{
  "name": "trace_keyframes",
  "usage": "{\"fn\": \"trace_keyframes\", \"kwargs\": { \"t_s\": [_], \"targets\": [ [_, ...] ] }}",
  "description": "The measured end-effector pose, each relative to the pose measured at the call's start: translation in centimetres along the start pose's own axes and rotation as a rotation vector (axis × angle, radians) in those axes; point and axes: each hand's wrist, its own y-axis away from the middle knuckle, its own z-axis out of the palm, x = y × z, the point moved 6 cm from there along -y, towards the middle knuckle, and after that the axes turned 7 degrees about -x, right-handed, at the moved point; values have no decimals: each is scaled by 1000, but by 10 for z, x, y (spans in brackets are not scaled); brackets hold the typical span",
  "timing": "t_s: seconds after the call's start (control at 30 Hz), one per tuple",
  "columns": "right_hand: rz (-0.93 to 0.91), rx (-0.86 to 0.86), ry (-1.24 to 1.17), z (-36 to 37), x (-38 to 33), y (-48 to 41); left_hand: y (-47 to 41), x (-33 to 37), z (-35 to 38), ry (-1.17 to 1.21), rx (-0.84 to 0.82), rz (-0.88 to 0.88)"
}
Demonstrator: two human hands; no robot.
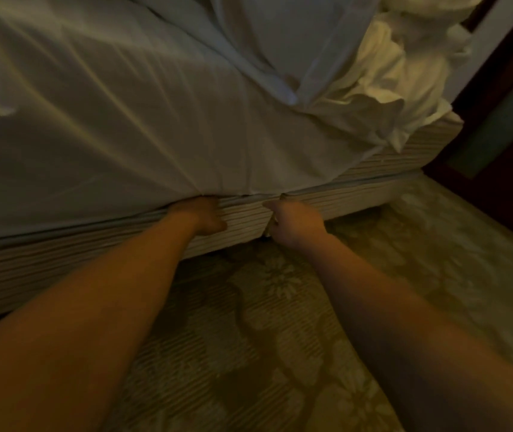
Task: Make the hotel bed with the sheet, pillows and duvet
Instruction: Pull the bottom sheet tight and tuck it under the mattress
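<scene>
Two bare forearms reach out over the patterned carpet (pixel 280 322); the left hand (pixel 200 215) is pushed under the sheet (pixel 124 135) at the mattress edge, its fingers hidden, so whether they grip I cannot tell; the right hand (pixel 295 222) sits just beside, loosely curled against the ribbed bed base (pixel 62 266), holding nothing visible; a hasty tuck could pull out or leave creases; beyond, a pillow (pixel 295 35) and crumpled duvet (pixel 398 76) lie heaped.

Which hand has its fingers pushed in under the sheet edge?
The left hand: its fingers vanish under the sheet. The right hand rests outside against the bed base.
</scene>
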Motion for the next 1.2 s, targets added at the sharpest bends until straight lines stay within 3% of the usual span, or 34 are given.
{"fn": "trace_keyframes", "kwargs": {
  "t_s": [0.23, 0.33, 0.47, 0.63, 0.73, 0.9, 1.07, 1.2],
  "targets": [
    [-163, 242, -59, 14, 18, -59, -26, 20, -3, 275, 46, -158],
    [-238, 310, -138, 9, 27, -76, -26, 29, -8, 259, 43, -235],
    [-371, 302, -150, 1, 35, -92, -18, 41, -11, 163, 121, -377],
    [-474, 174, -210, 0, 42, -105, -27, 59, -12, -247, 182, -702],
    [-546, 111, -221, -6, 44, -108, -35, 75, -22, -320, 183, -775],
    [-632, -47, -214, -9, 49, -116, -17, 88, -20, -372, 242, -754],
    [-767, -207, -213, -2, 64, -114, -16, 141, -22, -315, 377, -549],
    [-705, -99, -276, -3, 108, -117, -32, 172, -30, -241, 411, -461]
  ]
}}
